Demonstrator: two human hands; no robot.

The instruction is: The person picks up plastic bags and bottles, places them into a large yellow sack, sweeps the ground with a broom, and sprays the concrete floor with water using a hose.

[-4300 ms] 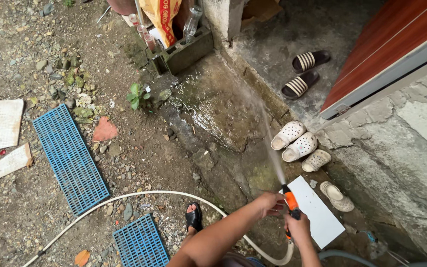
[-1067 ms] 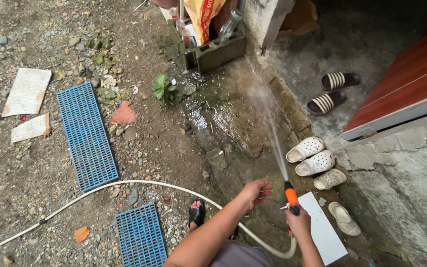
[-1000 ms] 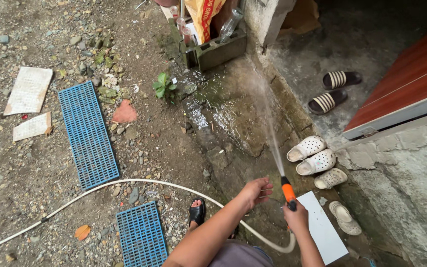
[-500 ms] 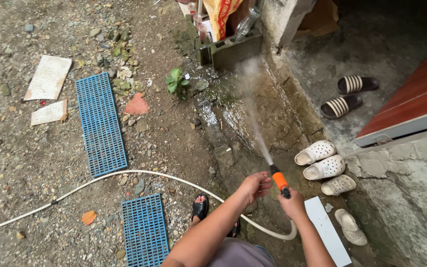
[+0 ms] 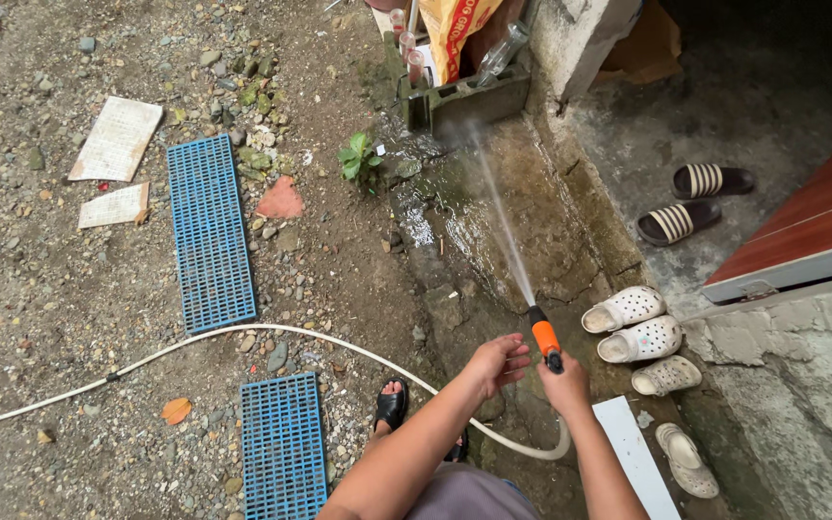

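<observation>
While closed around the black grip of the orange spray nozzle (image 5: 543, 338), right hand (image 5: 563, 385) sits at about five o'clock of the view, nozzle tip aimed toward twelve o'clock. Left hand (image 5: 496, 361) just beside the nozzle, at its nine o'clock, fingers loosely curled and holding nothing. From the tip, a thin jet of water (image 5: 499, 217) running up toward twelve o'clock and striking near a grey concrete block (image 5: 469, 96) at the top edge. Wet, dark concrete slab (image 5: 493, 221) under the jet, glistening. White hose (image 5: 243, 337) looping from under the right hand, past a foot in a black sandal (image 5: 390, 404) at six o'clock, then out across the gravel to nine o'clock. At three o'clock of the nozzle, a row of pale perforated clogs (image 5: 639, 327), touching one another, with a white tile (image 5: 633, 462) lying at their six o'clock. Farther toward two o'clock, a pair of dark striped slides (image 5: 690, 199) on bare concrete, near a red-brown door (image 5: 811, 231). At ten o'clock, a long blue plastic grate (image 5: 210, 231) flat on the gravel; a shorter blue grate (image 5: 281, 443) at seven o'clock, just beyond the hose. Small green plant (image 5: 360, 159) between the long grate and the wet slab.
</observation>
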